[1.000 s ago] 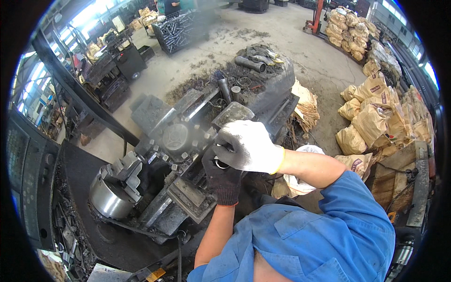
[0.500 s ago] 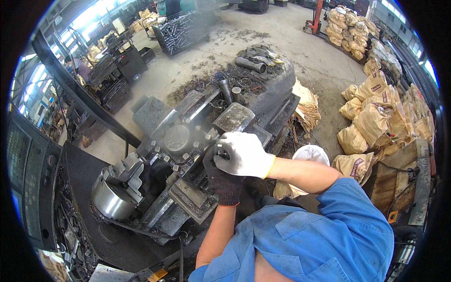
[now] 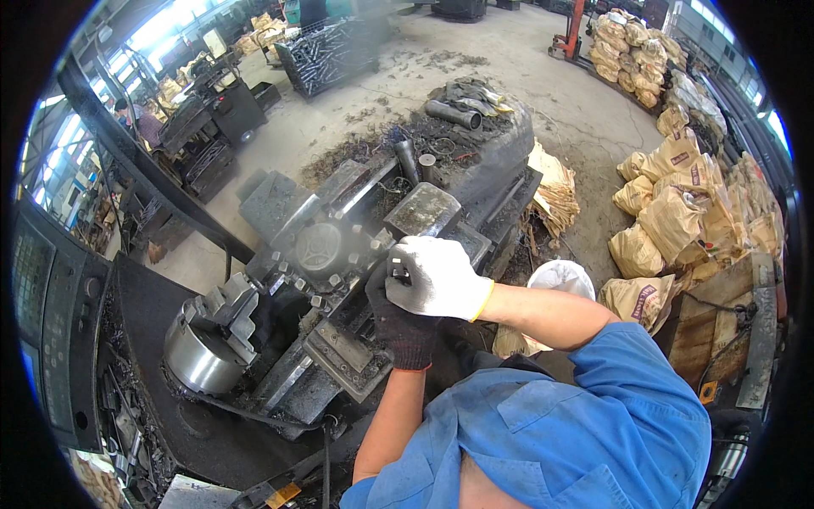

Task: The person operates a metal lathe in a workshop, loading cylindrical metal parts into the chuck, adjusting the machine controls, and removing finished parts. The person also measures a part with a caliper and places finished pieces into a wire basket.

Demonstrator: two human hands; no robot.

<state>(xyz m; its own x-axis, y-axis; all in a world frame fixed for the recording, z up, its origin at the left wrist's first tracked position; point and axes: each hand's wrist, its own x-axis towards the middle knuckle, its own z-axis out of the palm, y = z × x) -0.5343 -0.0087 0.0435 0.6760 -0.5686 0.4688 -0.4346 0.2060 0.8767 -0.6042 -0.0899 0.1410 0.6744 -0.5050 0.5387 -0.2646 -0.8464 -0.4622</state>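
Frame centre: right hand [image 3: 437, 278], white glove, fingers curled down over a small dark metal part [image 3: 397, 271] on the lathe's tool turret [image 3: 335, 254]. Left hand [image 3: 398, 318], dark glove, sits just beneath and touching it, fingers wrapped up around the same spot; how tightly either hand grips, cannot tell. Steel chuck [image 3: 203, 343] at lower left, well apart from both hands. Grey control panel [image 3: 51, 314] along left edge. White bucket [image 3: 560, 278] right of centre; tan sacks [image 3: 678, 220] stacked at right.
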